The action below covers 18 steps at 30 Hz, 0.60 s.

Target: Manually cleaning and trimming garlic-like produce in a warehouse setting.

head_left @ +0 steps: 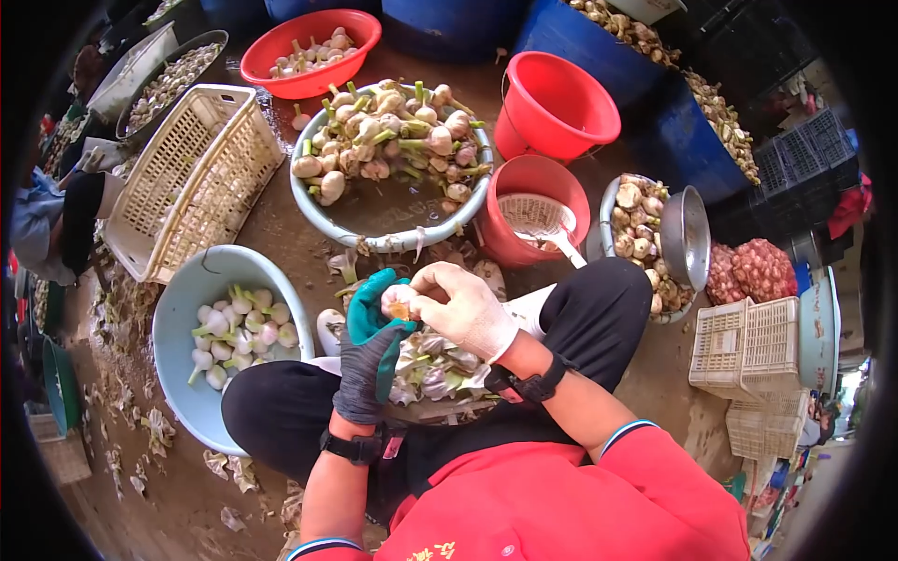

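Note:
A garlic bulb (396, 300) with a brownish underside is in my left hand (373, 336), which wears a green and grey work glove. My right hand (459, 305), in a whitish knit glove, has its thumb and fingers on the same bulb. Peeled skins and stalks (438, 368) lie below my hands, between my legs. Clean white bulbs (242, 329) fill part of a light blue tub (175, 336) at my left. Ahead, unpeeled garlic (393, 130) is heaped in a water-holding blue basin (351, 235).
Red buckets (515, 70) (491, 238) stand ahead right, one holding a white strainer (537, 214). A garlic basin with a metal bowl (694, 238) is at the right. White crates (182, 203) (744, 343) flank me. A red basin (309, 84) stands ahead. Another person (42, 217) sits at far left.

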Motion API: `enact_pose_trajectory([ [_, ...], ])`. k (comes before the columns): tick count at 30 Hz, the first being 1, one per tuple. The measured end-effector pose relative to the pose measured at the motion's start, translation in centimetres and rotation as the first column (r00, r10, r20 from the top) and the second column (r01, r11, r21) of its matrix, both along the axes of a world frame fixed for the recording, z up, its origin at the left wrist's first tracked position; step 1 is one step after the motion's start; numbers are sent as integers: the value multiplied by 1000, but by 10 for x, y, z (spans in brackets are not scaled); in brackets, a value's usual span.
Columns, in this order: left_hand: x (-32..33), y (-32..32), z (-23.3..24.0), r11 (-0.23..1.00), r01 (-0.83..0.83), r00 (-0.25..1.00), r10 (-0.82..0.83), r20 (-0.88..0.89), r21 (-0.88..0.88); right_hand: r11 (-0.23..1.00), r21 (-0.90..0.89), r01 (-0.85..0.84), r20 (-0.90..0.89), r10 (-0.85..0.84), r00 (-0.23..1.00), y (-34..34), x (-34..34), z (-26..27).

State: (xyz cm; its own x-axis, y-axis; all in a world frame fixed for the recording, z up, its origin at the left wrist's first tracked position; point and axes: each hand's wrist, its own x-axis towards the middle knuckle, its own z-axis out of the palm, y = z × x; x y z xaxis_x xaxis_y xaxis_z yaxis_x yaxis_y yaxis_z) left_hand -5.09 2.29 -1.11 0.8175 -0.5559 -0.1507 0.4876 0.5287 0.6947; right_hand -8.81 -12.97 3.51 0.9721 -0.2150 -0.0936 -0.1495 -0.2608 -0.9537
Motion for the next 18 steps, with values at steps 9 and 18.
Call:
enact_pose_trajectory([
  [9, -7, -3, -15, 927, -254, 915, 139, 380, 274, 891, -451, 60, 92, -20, 996, 13, -7, -10],
  [18, -12, -2, -8, 828, -366, 794, 40, 606, 425, 837, -526, 149, 204, -46, 978, 13, -4, -26],
])
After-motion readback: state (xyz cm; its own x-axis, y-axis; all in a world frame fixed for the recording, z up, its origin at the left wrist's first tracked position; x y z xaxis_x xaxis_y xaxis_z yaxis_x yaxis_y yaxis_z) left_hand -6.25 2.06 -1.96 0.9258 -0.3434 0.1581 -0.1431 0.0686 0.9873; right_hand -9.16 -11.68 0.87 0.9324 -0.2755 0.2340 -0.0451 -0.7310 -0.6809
